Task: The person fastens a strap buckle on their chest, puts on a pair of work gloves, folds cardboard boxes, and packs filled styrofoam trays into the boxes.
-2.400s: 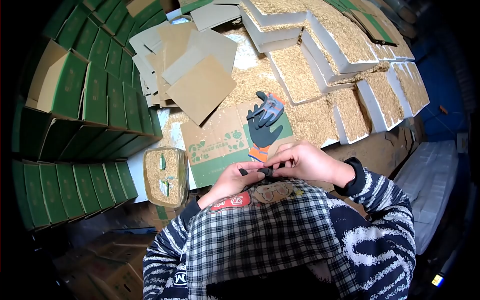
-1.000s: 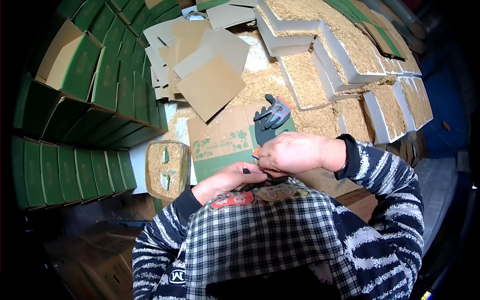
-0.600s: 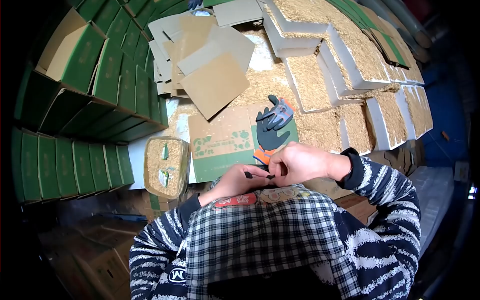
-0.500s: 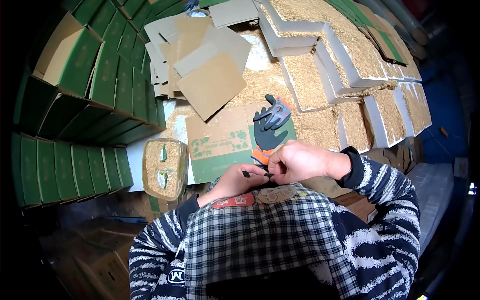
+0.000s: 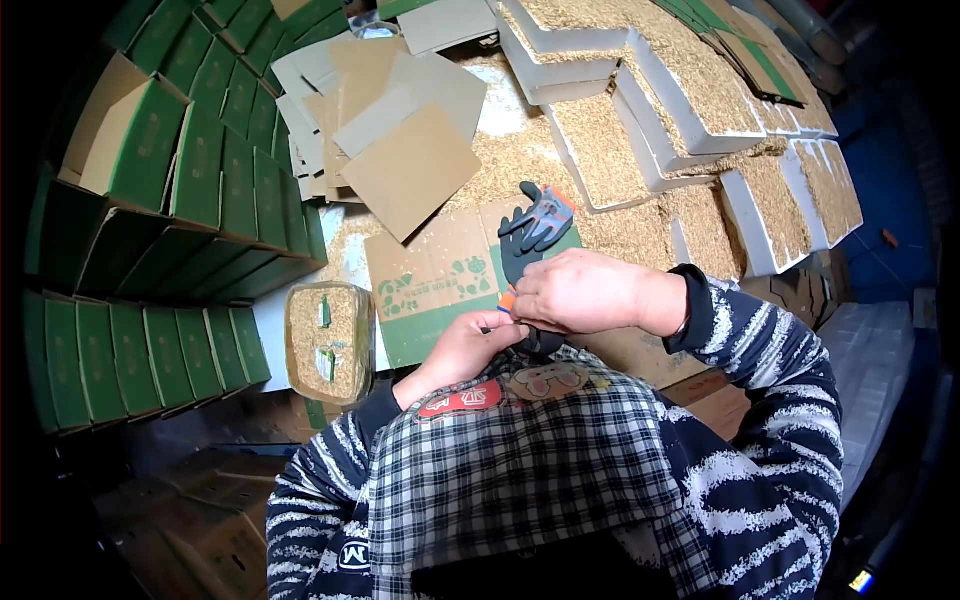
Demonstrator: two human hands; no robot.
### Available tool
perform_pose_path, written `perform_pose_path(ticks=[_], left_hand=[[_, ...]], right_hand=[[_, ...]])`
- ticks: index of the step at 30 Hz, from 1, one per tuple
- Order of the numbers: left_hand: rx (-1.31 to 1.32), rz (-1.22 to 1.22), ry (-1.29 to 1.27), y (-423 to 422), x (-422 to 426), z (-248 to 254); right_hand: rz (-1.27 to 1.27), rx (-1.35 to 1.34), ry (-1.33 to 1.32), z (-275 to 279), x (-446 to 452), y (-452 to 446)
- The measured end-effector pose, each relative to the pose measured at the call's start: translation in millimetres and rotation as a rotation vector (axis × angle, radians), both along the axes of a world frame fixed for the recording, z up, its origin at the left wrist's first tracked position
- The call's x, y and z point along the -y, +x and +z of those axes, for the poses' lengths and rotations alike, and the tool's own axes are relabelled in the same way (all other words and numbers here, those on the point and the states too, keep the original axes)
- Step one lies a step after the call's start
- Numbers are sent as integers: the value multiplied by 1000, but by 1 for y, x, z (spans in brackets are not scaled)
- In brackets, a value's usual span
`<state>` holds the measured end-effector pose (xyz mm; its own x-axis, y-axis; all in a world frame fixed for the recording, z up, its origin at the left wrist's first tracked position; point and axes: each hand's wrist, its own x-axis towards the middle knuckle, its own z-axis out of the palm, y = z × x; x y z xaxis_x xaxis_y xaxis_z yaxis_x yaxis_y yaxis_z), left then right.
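Note:
In front of the checked apron [image 5: 520, 460], my left hand [image 5: 465, 345] and my right hand [image 5: 585, 290] meet, fingers pinched together. A dark strap-like piece [image 5: 542, 343] shows just below the fingertips; its kind is unclear, and the fingers hide most of it. Right behind my right hand lie grey-and-black work gloves [image 5: 540, 225] with orange cuffs. They rest on a flattened green-and-brown cardboard box [image 5: 430, 280], partly covered by my right hand.
A clear tub [image 5: 330, 345] of shavings holding small green packets stands at the left. Green cartons [image 5: 150, 150] are stacked beyond it. Loose cardboard sheets [image 5: 410, 165] lie at the back. White boxes [image 5: 690, 110] filled with shavings stand at the right.
My right hand has moved slightly up and left, now covering part of the gloves. My left hand stays close, its fingers now nearer the right hand's. The view has shifted slightly.

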<state>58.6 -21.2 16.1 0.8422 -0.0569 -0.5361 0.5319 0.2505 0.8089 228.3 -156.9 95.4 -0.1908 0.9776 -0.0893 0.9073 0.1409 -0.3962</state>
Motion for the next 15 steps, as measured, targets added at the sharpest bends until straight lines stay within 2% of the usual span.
perform_pose_path(ticks=[2,3,5,7,9,13,15], left_hand=[[-18,4,46,-2,0,4],[-22,27,24,-2,0,12],[-25,56,2,-3,2,15],[-24,108,-100,-4,3,12],[-28,68,-68,-4,2,8],[-49,-5,-28,-1,1,8],[-48,-13,-16,1,3,8]], right_hand=[[-43,-269,67,-3,7,8],[-41,-271,68,-2,10,7],[-108,-549,126,2,19,4],[-56,-544,-9,5,31,-2],[-76,-320,-7,2,40,-9],[-219,-363,-186,17,52,-10],[-79,-266,212,2,61,-10]])
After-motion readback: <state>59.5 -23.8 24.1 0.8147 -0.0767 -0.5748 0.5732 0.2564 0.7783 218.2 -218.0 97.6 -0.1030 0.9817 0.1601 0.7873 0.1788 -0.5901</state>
